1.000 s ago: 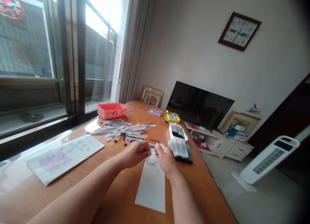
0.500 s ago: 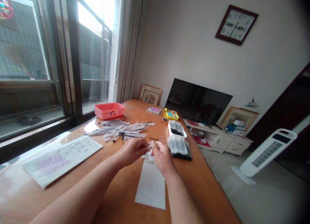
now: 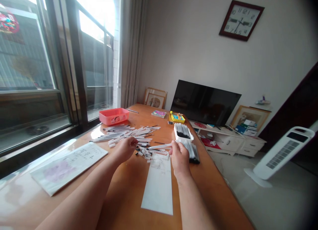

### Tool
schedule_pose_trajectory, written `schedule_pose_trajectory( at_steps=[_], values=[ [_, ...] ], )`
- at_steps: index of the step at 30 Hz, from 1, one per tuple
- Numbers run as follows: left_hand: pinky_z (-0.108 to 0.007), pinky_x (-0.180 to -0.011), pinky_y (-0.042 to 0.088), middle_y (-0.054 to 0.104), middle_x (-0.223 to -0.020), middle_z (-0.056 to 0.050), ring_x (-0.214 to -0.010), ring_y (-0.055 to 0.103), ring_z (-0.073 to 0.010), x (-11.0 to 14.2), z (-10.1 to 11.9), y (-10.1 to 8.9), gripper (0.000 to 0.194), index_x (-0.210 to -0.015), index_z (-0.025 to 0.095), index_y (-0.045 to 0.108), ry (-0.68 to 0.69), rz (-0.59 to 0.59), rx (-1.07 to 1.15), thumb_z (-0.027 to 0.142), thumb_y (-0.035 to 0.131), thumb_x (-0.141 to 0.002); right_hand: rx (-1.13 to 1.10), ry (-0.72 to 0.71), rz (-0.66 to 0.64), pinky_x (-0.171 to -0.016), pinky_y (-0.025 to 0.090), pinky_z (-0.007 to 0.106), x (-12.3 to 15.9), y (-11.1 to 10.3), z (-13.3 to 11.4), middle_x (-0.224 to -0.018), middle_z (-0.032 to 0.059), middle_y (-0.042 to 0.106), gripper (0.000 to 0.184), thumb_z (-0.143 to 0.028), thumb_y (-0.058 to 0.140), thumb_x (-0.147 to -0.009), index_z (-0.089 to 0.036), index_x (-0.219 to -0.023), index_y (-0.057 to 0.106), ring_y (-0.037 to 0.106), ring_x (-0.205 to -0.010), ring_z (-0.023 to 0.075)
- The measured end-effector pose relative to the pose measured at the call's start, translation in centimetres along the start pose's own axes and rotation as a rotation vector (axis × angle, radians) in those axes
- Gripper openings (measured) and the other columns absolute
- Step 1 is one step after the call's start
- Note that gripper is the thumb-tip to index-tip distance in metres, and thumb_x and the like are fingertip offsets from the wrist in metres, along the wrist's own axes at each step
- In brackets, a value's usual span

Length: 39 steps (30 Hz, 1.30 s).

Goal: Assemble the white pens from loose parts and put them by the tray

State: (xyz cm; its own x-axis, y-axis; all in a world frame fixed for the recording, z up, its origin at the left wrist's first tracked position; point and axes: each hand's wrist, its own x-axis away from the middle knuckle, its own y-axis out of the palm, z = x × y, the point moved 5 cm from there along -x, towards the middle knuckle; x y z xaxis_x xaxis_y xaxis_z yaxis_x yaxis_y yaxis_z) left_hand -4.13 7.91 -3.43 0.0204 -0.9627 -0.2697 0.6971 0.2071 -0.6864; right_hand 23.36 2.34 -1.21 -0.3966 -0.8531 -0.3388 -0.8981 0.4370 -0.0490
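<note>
My right hand (image 3: 180, 153) pinches one end of a pen (image 3: 161, 146), a slim whitish tube that points left across the table. My left hand (image 3: 126, 147) is closed, its fingertips together at the near edge of a loose pile of white pens (image 3: 129, 133); whatever it holds is too small to make out. Between the hands lie several small black and white pen pieces (image 3: 142, 152). Below them a long white paper strip (image 3: 157, 190) lies flat. Just right of my right hand, a bundle of pens with black ends (image 3: 194, 153) lies beside a white box (image 3: 188, 136) holding more pens.
A red plastic basket (image 3: 114, 117) stands behind the pile. To the left lies a writing booklet (image 3: 72, 167). Farther back are a colourful booklet (image 3: 159, 114) and a yellow box (image 3: 177, 117). The wooden table's right edge (image 3: 230, 192) runs down beside my right arm.
My hands were together over the paper strip and have come apart. The left one moved left toward the pile; the right one moved right with the pen, now plainly visible.
</note>
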Motion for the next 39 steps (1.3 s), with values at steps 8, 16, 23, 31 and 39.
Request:
schedule_pose_trajectory(
  at_steps=[8, 16, 23, 31, 39],
  values=[
    [-0.031, -0.075, 0.04, 0.074, -0.097, -0.008, -0.089, 0.064, -0.0253, 1.0, 1.0, 2.4, 0.021, -0.088, 0.025, 0.075, 0.17, -0.153, -0.189, 0.018, 0.063, -0.073, 0.021, -0.018, -0.003, -0.058, 0.038, 0.028, 0.2, -0.2, -1.1, -0.056, -0.0028, 0.054, 0.045, -0.053, 0.056, -0.094, -0.023, -0.061, 0.05, 0.049, -0.056, 0.0154],
    [-0.033, -0.077, 0.038, 0.071, -0.098, -0.008, -0.091, 0.061, -0.0266, 1.3, 1.7, 2.7, 0.015, -0.086, 0.026, 0.074, 0.243, -0.166, -0.289, 0.022, 0.066, -0.074, 0.006, -0.014, -0.004, -0.059, 0.039, 0.028, 0.1, -0.3, -1.3, -0.055, -0.0026, 0.055, 0.045, -0.056, 0.056, -0.092, -0.024, -0.062, 0.049, 0.05, -0.057, 0.0162],
    [-0.03, -0.075, 0.038, 0.071, -0.093, -0.008, -0.089, 0.061, -0.0248, 1.2, 2.2, 2.5, 0.012, -0.08, 0.023, 0.07, 0.266, -0.184, -0.267, 0.017, 0.062, -0.075, -0.018, 0.005, -0.01, -0.057, 0.039, 0.027, 0.1, -0.2, -1.2, -0.055, -0.0029, 0.053, 0.044, -0.056, 0.056, -0.092, -0.023, -0.063, 0.05, 0.048, -0.057, 0.0156],
    [-0.028, -0.067, 0.038, 0.07, -0.079, -0.004, -0.072, 0.059, -0.02, 1.4, 3.4, 1.3, 0.012, -0.086, 0.022, 0.072, 0.212, -0.119, 0.024, 0.023, 0.062, -0.079, -0.02, 0.0, 0.002, -0.057, 0.039, 0.028, 0.1, -0.3, -1.2, -0.054, -0.0028, 0.054, 0.045, -0.056, 0.057, -0.092, -0.023, -0.062, 0.049, 0.051, -0.057, 0.0157],
    [-0.026, -0.067, 0.043, 0.07, -0.08, -0.003, -0.072, 0.06, -0.0152, 1.6, 3.6, 0.2, 0.038, -0.1, 0.019, 0.074, -0.107, -0.114, 0.852, 0.043, 0.081, -0.073, -0.309, 0.186, -0.124, -0.05, 0.046, 0.025, 1.1, 1.4, -0.9, -0.073, 0.0038, 0.071, 0.031, -0.049, 0.067, -0.084, -0.018, -0.082, 0.066, 0.06, -0.057, 0.0149]
  ],
)
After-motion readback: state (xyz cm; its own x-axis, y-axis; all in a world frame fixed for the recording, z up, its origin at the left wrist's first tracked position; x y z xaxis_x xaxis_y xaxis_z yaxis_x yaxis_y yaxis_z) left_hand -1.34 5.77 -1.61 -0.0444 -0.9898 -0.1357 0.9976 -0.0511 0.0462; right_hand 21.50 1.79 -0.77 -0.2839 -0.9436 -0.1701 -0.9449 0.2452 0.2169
